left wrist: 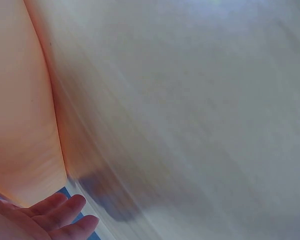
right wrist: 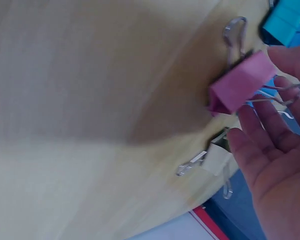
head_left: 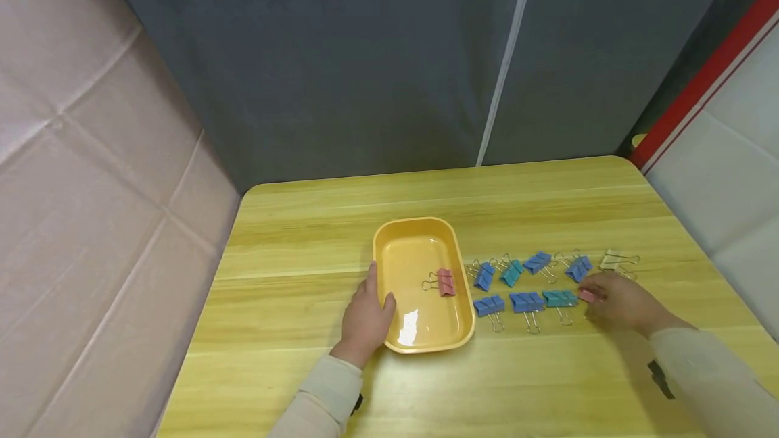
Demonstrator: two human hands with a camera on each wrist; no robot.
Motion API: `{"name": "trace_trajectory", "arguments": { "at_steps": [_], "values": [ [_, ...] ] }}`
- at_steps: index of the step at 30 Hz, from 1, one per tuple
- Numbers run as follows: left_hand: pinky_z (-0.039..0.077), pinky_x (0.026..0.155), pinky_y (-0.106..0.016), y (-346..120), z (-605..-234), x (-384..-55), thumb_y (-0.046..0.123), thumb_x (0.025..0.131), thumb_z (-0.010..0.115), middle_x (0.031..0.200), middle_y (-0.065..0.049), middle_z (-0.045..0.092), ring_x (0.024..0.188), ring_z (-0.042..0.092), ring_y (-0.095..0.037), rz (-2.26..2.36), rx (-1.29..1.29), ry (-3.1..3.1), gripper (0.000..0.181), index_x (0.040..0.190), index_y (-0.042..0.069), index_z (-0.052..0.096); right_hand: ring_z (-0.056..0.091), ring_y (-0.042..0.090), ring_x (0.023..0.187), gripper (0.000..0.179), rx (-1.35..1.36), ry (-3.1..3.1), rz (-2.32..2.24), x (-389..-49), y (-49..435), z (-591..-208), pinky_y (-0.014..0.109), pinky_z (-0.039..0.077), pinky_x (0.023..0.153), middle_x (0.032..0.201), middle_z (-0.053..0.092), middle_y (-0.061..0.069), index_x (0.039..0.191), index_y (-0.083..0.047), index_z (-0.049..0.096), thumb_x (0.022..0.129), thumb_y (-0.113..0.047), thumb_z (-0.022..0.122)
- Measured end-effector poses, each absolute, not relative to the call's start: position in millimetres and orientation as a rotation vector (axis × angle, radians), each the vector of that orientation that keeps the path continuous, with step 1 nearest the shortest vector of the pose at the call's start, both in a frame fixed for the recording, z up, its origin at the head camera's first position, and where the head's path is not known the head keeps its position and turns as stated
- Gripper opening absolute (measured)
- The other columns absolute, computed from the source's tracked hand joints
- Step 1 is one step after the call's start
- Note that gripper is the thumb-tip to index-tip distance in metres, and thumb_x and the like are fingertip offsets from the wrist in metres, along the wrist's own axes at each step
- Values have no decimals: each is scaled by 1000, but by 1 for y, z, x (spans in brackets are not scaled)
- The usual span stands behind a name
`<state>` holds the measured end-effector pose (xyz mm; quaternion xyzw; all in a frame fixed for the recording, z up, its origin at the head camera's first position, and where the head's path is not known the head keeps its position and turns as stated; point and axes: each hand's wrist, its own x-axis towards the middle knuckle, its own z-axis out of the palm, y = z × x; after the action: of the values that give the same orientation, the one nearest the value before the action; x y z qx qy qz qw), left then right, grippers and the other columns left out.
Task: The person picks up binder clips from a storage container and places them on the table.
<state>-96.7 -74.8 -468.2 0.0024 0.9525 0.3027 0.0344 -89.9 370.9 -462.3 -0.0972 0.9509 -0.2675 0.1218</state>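
My left hand (head_left: 365, 320) grips the left rim of a yellow plastic tray (head_left: 402, 265), thumb over the edge and fingers along the outside. Inside that tray lies one pink binder clip (head_left: 446, 282). At the right end of the clips, my right hand (head_left: 627, 303) holds another pink binder clip (right wrist: 245, 82) between thumb and fingers, low over the table. A cream binder clip (right wrist: 217, 159) lies close by those fingers. Just left of the right hand is a teal binder clip (head_left: 560, 298), with a blue binder clip (head_left: 579, 268) behind it.
Several blue and teal binder clips, among them a blue one (head_left: 527, 301) and a teal one (head_left: 512, 272), lie in two rough rows right of the tray. The wooden table (head_left: 292, 249) meets a dark grey panel (head_left: 341, 73) at its back edge.
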Motion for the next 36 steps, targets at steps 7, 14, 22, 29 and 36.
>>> {"name": "trace_trajectory", "arguments": {
  "at_steps": [7,14,22,29,36],
  "values": [
    [48,85,-56,-75,-467,-97,30,96,52,135,-27,50,112,56,-45,927,12,2915,67,153,9,22,56,51,103,31,-347,2841,-716,-87,363,-446,60,47,84,108,61,29,111,12,62,89,-10,67],
    [49,85,-56,-76,-467,-97,29,97,52,135,-28,50,113,55,-45,927,22,2907,68,153,8,21,52,51,108,38,-368,2886,-706,-91,351,-433,61,46,85,116,56,32,115,8,60,85,-10,72],
    [48,86,-56,-75,-467,-97,30,97,52,135,-27,50,113,56,-45,927,24,2913,68,153,9,21,45,54,115,51,-392,2987,-564,-98,330,-415,64,41,91,128,48,35,124,9,57,81,-15,74],
    [48,85,-56,-75,-468,-98,29,97,52,135,-27,50,112,56,-45,918,33,2920,68,153,8,21,38,55,121,57,-430,3068,-534,-98,320,-411,65,39,91,137,40,33,128,5,55,79,-16,75],
    [49,83,-56,-76,-468,-97,28,96,53,133,-28,51,109,57,-45,924,43,2928,67,153,7,22,34,52,126,64,-474,3126,-511,-99,307,-406,66,34,95,141,37,30,133,1,53,76,-17,79]
  ]
}}
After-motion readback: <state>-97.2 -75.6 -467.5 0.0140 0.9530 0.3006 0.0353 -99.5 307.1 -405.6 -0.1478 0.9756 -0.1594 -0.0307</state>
